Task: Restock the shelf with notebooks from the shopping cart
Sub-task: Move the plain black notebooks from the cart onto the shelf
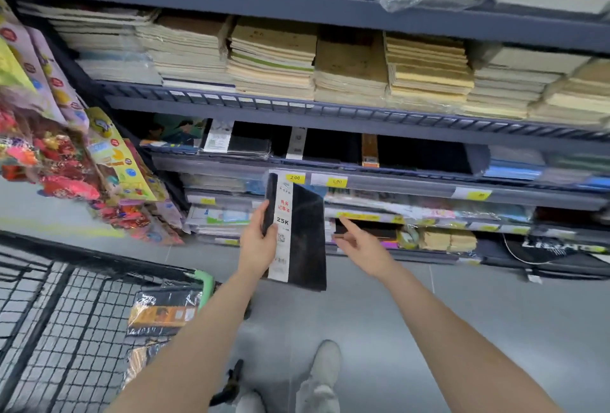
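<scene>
Left hand (259, 241) grips a black notebook (305, 234) by its left edge — thumb across the white label strip, fingers curled behind. Notebook held upright in front of the shelf (363, 178), level with the yellow price tags. Right hand (364, 247) reaches toward a lower tier, fingers loosely apart, holding nothing. Shopping cart (66, 307) at lower left — wrapped notebook packs (161, 313) lie inside.

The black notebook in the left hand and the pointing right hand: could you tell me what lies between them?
Nothing: the head view shows only background shelf edge and floor between black notebook and right hand.
</scene>
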`<state>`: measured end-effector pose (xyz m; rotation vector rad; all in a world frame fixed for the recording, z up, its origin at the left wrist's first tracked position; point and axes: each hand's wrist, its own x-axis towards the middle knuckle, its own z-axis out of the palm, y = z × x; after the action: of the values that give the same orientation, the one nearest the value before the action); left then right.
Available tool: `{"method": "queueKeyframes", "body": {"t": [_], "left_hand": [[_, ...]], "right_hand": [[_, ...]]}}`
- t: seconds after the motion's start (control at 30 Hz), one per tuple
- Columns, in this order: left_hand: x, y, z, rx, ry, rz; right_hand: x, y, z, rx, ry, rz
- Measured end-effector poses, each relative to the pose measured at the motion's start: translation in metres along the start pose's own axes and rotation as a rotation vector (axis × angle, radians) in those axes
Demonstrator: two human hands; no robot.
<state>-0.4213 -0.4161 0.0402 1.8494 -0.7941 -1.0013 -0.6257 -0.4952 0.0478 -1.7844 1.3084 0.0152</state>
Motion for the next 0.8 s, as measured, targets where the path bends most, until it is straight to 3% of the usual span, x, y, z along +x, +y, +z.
{"method": "queueKeyframes", "body": {"t": [0.2, 0.4, 0.5, 0.7, 0.8], "left_hand": [[-0.006, 0.034, 0.012, -0.170, -0.056, 0.031], [-0.004, 0.050, 0.011, -0.219, -0.041, -0.010], [0.010, 0.052, -0.001, 0.095, 0.010, 0.079], [0.060, 0.050, -0.039, 0.779, 0.086, 0.415], [0.085, 0.048, -0.046, 1.030, 0.043, 0.389]], "right_hand": [[-0.035, -0.004, 0.005, 0.500, -0.064, 0.159], [-0.040, -0.003, -0.005, 0.924, 0.048, 0.076], [-0.031, -0.005, -0.010, 0.982, 0.087, 0.048], [0.014, -0.014, -0.018, 1.166, 0.180, 0.054], [0.050, -0.024, -0.026, 1.187, 0.220, 0.074]]}}
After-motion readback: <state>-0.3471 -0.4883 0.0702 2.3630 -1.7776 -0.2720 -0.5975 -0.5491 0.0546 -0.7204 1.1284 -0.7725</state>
